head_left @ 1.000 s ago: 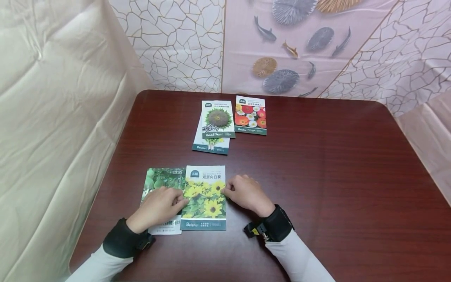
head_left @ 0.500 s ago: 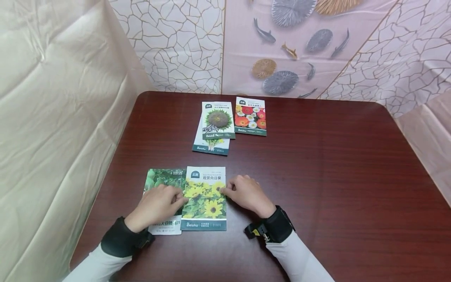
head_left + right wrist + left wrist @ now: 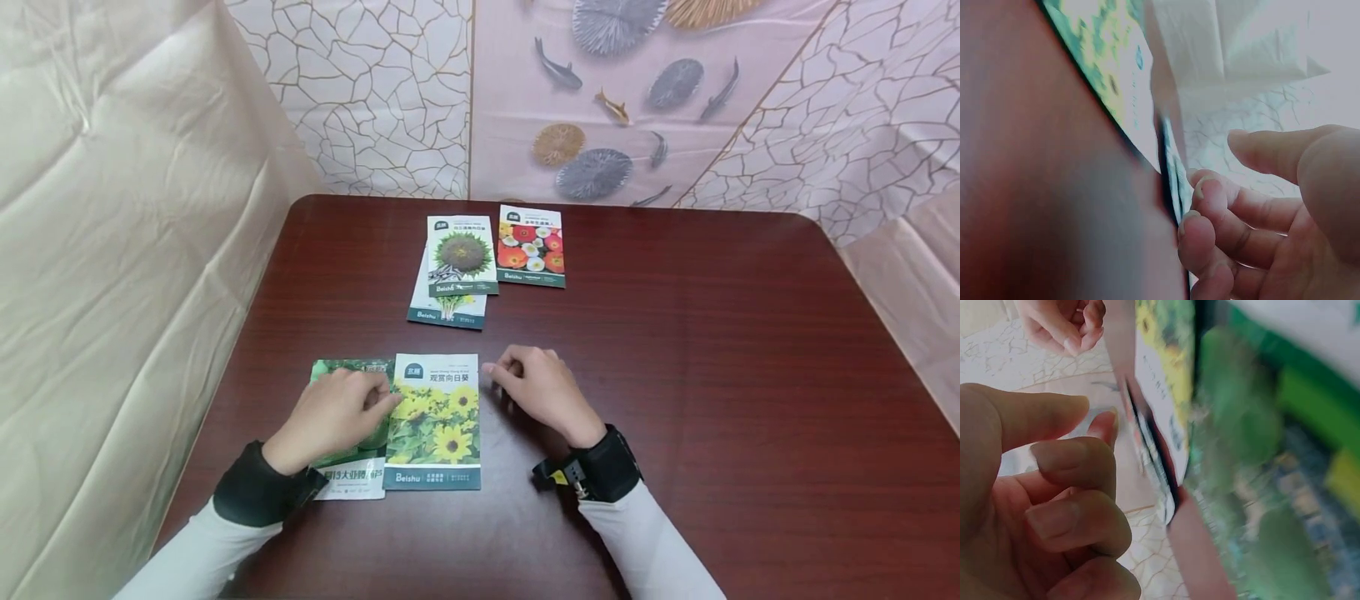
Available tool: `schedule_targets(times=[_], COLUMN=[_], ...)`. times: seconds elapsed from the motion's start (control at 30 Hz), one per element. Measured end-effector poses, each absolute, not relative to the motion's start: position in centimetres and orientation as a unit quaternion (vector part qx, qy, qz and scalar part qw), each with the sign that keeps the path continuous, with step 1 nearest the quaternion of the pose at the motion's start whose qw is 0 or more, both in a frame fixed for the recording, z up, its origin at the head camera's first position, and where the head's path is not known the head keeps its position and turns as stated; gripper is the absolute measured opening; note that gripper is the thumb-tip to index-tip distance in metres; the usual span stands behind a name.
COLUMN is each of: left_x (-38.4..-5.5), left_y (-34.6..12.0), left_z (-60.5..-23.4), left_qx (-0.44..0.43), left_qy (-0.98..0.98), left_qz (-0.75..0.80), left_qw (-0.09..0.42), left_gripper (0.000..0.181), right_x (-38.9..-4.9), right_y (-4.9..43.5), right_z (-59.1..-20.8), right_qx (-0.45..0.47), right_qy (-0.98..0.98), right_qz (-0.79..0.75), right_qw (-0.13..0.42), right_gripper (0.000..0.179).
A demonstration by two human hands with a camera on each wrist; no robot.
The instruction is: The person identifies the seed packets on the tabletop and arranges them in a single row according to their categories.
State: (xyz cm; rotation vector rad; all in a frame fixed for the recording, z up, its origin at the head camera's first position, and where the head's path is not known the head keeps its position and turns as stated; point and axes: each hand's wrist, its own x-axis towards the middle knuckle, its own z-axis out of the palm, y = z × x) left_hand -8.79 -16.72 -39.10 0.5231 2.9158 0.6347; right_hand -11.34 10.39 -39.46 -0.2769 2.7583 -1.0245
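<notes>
In the head view a seed packet with yellow sunflowers [image 3: 442, 429] lies flat in front of me. A green gourd seed packet [image 3: 351, 477] lies along its left side, partly under its edge. My left hand [image 3: 330, 417] is over the green packet and hides its middle. Its fingers are loosely bent, with a gap between thumb and fingertips and nothing held, as the left wrist view shows. Just right of the yellow packet's upper corner is my right hand [image 3: 546, 390], apart from the packet. In the right wrist view its fingers [image 3: 1200, 240] bend loosely around nothing.
Farther back lies a packet with a large sunflower head [image 3: 462, 254], overlapping another packet [image 3: 447, 315] beneath it. Beside them is a packet with red and white flowers [image 3: 531, 248]. The dark wooden table [image 3: 712, 375] meets patterned cloth at its back edge.
My right hand has let go of the yellow packet's right edge and moved up and to the right. My left hand has shifted slightly up, off the yellow packet's left edge. The packets lie still.
</notes>
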Motion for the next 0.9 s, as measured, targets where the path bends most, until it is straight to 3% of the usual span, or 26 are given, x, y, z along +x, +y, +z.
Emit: schedule_targets(times=[0.4,0.9], left_x=[-12.6,-14.2], left_y=[-15.2,-14.0], left_z=[-36.5,-36.0], left_qx=[0.191,0.212], left_qy=[0.944,0.935], left_qz=[0.270,0.283], left_qw=[0.000,0.003], left_gripper=[0.017,0.018], right_x=[-13.2,-13.8], right_y=[13.3,13.7], right_z=[-36.9,-36.8], right_qx=[-0.055,-0.067], right_qy=[0.927,0.924], right_qz=[-0.368,-0.375], right_qw=[0.048,0.036], right_gripper=[0.030,0.031])
